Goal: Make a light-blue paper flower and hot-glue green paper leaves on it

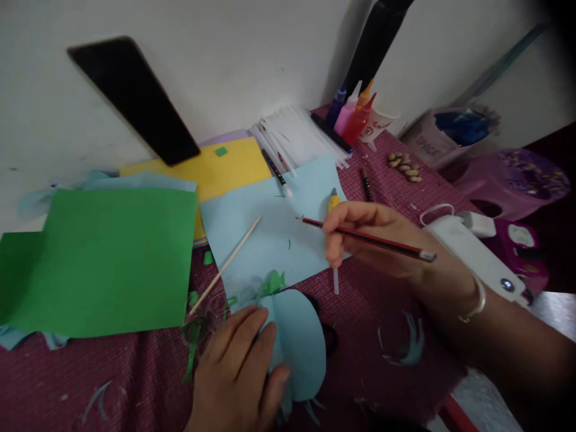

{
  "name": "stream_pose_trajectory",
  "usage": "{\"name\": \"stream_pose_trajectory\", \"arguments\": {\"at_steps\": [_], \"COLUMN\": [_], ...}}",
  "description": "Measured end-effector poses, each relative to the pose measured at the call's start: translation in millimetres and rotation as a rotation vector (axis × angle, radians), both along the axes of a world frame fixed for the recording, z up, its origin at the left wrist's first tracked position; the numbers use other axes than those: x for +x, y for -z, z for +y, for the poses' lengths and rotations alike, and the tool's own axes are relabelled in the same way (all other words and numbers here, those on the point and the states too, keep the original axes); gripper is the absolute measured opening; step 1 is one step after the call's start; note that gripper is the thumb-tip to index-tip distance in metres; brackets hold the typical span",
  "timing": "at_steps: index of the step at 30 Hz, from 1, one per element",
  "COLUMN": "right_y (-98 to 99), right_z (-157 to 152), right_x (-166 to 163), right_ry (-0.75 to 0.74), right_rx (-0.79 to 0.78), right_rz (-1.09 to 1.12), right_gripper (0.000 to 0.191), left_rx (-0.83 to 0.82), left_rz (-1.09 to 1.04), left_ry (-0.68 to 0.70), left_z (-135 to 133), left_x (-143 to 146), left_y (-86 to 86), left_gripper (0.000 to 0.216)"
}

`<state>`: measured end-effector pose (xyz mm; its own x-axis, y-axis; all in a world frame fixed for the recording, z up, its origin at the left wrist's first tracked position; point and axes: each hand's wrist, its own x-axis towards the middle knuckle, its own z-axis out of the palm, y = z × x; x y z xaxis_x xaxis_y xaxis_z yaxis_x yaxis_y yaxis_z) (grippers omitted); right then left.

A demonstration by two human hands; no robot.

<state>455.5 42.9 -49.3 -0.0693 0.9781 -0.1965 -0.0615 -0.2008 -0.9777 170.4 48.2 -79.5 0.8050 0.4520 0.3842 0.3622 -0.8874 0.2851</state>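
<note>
My right hand [373,240] is raised over the light blue sheet [252,222], its fingers closed round a red and black pencil [382,241] whose tip points left. My left hand [238,372] lies flat, fingers stretched, on the left part of a folded light blue paper cutout [301,348] with a rounded edge. A small green paper cutout [273,282] lies just above it. Dark loops, perhaps scissor handles [330,339], show partly beneath its right edge. Behind my right fingers is a partly hidden yellow tool [333,201]. A thin wooden stick [225,266] lies left of the cutout.
Green sheets [121,258] cover the left side, with yellow paper [234,162] behind. A phone [135,99] leans on the wall. White strips [297,138], coloured bottles [346,114], a paper cup [377,123], peanuts [405,166] and a white device [472,252] stand or lie rightward.
</note>
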Motion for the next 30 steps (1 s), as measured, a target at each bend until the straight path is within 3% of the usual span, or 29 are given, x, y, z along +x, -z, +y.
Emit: {"name": "stream_pose_trajectory", "arguments": {"at_steps": [2, 7, 9, 15, 18, 30], "right_y": [8.8, 28.3, 31.7, 38.8, 44.7, 58.6], "right_z": [-12, -18, -14, -6, -2, 2], "right_x": [-14, -52, -58, -61, -61, -62], "right_ry": [0.045, 0.185, 0.151, 0.033, -0.039, -0.073], "right_rx": [0.024, 0.007, -0.035, 0.016, 0.033, 0.126], "right_rz": [0.155, 0.18, 0.195, -0.001, -0.072, -0.208], "right_gripper": [0.027, 0.027, 0.028, 0.005, 0.01, 0.012], "left_rx": [-0.02, -0.057, -0.063, -0.115, -0.128, -0.068], "left_rz": [0.019, 0.015, 0.027, 0.028, 0.039, 0.001], "left_ry": [-0.026, -0.043, -0.036, -0.068, -0.065, -0.026], "left_z": [-1, 0, 0, -4, -5, -4], "left_x": [-1, 2, 2, 1, 3, 13], "left_y": [3.2, 6.3, 7.1, 11.3, 11.2, 7.4], "left_gripper": [0.023, 0.024, 0.025, 0.025, 0.025, 0.027]}}
